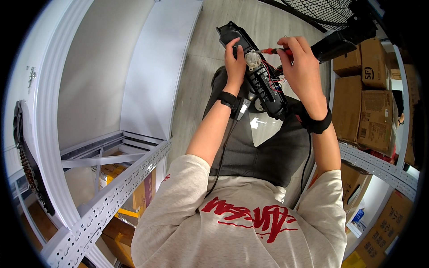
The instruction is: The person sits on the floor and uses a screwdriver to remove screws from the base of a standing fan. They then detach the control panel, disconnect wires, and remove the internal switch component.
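A long black plastic housing [267,91] lies aslant above my legs, with an off-white round part [253,60] near its upper middle and thin red, white and dark wires along its right side. My left hand [234,67] grips the housing's left edge, thumb and forefinger beside the round part. Between the fingers of my right hand [301,67] is a red and black pen-shaped tool [271,51]. Its thin tip points left, at the upper edge of the round part; whether it touches cannot be told. My palm hides the tool's rear end.
Black bands [228,100] with cables circle both wrists. Cardboard boxes [375,114] fill a metal shelf at the right. At the left stands a grey perforated rack [120,190] with boxes below. A black mesh-covered round object [321,11] is at the top right, above pale flooring [210,53].
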The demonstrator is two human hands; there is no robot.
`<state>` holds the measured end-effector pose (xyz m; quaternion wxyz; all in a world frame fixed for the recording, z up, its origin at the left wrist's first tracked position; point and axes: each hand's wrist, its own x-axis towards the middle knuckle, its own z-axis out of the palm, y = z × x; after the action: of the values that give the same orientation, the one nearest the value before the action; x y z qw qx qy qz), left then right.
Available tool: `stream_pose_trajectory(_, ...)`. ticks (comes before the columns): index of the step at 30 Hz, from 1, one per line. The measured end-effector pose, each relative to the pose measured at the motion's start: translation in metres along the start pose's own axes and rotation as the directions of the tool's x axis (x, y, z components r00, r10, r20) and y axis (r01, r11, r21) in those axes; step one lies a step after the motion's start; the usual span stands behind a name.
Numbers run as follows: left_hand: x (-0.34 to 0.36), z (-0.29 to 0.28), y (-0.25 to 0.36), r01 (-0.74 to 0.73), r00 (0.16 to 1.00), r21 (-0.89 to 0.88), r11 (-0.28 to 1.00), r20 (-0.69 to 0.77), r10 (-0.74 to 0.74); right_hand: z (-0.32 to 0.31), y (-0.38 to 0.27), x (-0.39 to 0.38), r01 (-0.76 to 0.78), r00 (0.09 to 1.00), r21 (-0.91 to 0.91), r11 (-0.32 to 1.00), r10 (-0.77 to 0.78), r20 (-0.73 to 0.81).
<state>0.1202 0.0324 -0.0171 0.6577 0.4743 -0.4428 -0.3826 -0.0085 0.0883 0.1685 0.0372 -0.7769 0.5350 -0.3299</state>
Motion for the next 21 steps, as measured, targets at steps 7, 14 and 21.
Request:
stream_pose_trajectory(7, 0.000, -0.001, -0.003, 0.041, 0.998, -0.031, 0.999, 0.053, -0.040, 0.031, 0.009, 0.014, 0.039, 0.997, 0.067, 0.997, -0.034, -0.072)
stream_pose_trajectory(14, -0.001, -0.001, 0.004, 0.110, 0.993, -0.062, 0.992, 0.061, -0.106, 0.042, 0.011, 0.016, 0.024, 0.999, 0.051, 0.998, -0.022, -0.036)
stream_pose_trajectory(21, -0.001, 0.001, -0.002, 0.065, 0.997, -0.038, 0.997, 0.041, -0.063, 0.040, 0.012, 0.017, 0.016, 0.999, 0.050, 0.999, -0.014, -0.031)
